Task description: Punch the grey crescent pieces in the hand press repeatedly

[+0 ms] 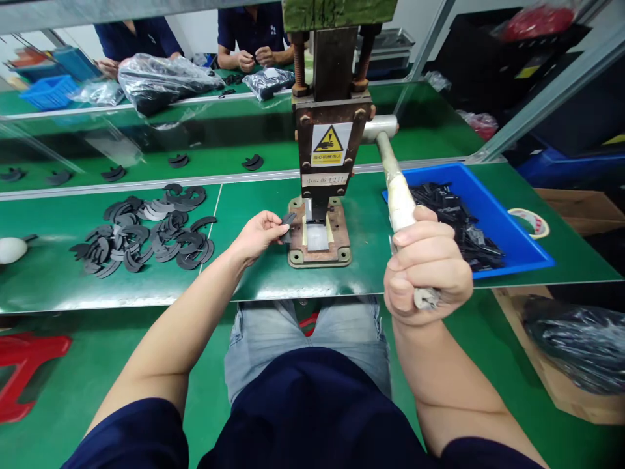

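My left hand pinches a small curved black plastic piece at the left edge of the press base. Wrapped round the taped lever handle of the hand press is my right hand, fingers closed. The ram of the press comes down close above a pale block on the base; whether they touch I cannot tell. Left of my left hand lies a loose pile of curved black pieces on the green table.
A blue tray of black parts stands right of the press, beside a tape roll. Curved pieces are spaced along the strip behind the rail. Two people sit across, near plastic bags. A red stool is lower left.
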{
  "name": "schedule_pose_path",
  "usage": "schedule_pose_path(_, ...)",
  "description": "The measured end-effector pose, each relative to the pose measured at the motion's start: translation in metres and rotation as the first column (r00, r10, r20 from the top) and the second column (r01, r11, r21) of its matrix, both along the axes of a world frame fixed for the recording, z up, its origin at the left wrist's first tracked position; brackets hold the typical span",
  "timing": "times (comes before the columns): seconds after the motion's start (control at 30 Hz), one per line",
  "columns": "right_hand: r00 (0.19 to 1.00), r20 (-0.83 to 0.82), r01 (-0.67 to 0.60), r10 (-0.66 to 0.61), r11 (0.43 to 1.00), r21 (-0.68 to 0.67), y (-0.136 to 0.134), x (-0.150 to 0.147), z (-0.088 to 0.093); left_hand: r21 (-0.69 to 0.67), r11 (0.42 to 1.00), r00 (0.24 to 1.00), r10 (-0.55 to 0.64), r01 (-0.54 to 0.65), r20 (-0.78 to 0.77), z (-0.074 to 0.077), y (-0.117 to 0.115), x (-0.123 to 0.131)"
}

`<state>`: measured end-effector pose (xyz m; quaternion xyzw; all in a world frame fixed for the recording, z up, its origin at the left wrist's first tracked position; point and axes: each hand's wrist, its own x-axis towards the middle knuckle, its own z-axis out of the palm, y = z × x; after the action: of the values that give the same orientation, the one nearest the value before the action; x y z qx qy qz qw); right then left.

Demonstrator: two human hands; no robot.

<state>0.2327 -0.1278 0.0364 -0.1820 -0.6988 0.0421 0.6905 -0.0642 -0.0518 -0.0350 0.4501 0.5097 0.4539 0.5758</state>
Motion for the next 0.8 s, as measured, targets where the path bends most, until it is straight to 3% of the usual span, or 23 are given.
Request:
schedule_pose_path(0.17,1.0,0.007,0.0,0.0,1.0,0.014,0.0,0.001,-0.001,-0.094,0.994,0.999,-0.046,0.047,0.022,0.003,0.024,0.026)
schedule_pose_path(0.37,1.0,0.002,0.019,-0.019,1.0,0.022,0.003,0.002,-0.003,-0.139,0.985,0.988,-0.121,0.106,-0.101,0.012,0.039,0.046)
schedule_pose_path(0.57,1.0,-0.003,0.017,-0.017,0.999,0.027,0.004,0.001,-0.004,-0.142,0.979,0.956,-0.177,0.146,-0.236,0.019,0.044,0.046)
schedule_pose_path(0.8,0.999,-0.018,0.029,-0.029,0.999,0.026,0.005,0.0,-0.006,-0.158,0.973,0.952,-0.201,0.167,-0.231,0.013,0.05,0.045)
